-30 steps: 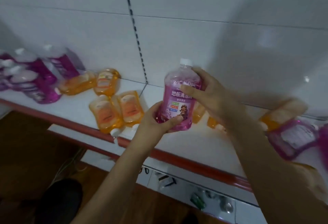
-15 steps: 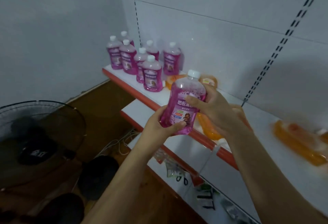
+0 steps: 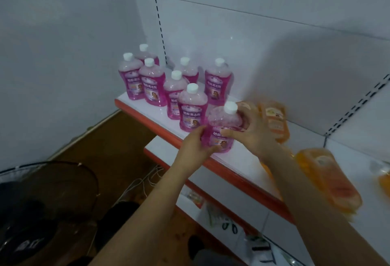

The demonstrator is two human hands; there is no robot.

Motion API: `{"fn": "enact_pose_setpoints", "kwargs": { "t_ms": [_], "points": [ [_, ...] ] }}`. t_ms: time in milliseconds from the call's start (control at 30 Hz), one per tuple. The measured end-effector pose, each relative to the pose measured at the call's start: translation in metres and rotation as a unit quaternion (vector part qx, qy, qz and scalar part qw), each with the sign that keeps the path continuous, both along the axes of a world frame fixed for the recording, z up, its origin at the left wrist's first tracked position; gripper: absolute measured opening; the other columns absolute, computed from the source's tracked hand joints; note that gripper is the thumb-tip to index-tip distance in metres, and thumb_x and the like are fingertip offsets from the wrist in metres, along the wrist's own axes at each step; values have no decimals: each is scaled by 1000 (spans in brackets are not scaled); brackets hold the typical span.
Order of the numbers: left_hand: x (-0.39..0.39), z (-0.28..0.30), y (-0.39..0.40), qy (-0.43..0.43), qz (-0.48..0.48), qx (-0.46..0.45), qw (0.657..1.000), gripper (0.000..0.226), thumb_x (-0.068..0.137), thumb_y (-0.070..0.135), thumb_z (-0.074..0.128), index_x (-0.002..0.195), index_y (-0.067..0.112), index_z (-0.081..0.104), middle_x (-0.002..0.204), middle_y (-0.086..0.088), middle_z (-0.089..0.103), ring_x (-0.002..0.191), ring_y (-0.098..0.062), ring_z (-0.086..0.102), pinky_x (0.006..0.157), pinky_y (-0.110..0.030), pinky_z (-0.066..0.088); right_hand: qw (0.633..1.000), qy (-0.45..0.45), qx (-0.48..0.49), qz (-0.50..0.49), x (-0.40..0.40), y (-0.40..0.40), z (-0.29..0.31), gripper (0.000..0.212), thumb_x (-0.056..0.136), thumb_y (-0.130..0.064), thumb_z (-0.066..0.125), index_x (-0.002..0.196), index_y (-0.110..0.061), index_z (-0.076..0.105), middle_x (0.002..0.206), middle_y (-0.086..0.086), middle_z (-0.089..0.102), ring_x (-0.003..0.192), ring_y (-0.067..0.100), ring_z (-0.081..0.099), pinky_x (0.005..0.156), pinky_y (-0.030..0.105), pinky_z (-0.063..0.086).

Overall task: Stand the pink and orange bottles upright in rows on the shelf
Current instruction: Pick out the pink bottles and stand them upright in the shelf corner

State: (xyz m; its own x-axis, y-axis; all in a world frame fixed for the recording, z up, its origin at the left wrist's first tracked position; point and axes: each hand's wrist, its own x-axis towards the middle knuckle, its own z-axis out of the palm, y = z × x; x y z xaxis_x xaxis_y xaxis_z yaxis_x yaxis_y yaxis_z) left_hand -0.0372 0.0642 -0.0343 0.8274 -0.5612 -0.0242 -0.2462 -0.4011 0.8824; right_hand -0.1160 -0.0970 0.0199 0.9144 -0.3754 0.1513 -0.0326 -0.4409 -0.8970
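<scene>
White shelf (image 3: 152,116): seven pink bottles (image 3: 152,84) are stood up. One more (image 3: 221,132) is held by both hands (image 3: 194,147) (image 3: 253,137). Orange bottles (image 3: 327,181) are left lying.

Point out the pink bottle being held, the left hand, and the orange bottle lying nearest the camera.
held pink bottle (image 3: 220,137), head view, on its label.
left hand (image 3: 195,146), head view, back of the hand.
nearest orange bottle (image 3: 329,179), head view, middle of its body.

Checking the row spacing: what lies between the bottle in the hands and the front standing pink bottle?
Nothing: in the head view the held pink bottle sits right beside the front standing bottle, and they look close to touching.
</scene>
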Motion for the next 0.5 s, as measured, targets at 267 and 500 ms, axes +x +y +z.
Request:
{"fn": "enact_pose_setpoints", "kwargs": {
  "t_ms": [267,500],
  "points": [
    [9,-30,1,-125,-22,39,991,72,88,32,73,149,22,37,141,3,47,124,-7,47,88,5,27,999,-8,21,-48,25,2,-28,57,76,-10,83,116,-39,54,106,-26,64,100,-6,64,83,14,51],
    [-12,-30,33,-158,-10,-14,987,65,89,32,72,144,24,39,137,6,43,122,-6,48,94,-28,55,990,10,-22,-138,0,31,-13,68,76,-35,82,134,-35,47,122,-21,56,113,2,55,91,11,39]
  ]
}}
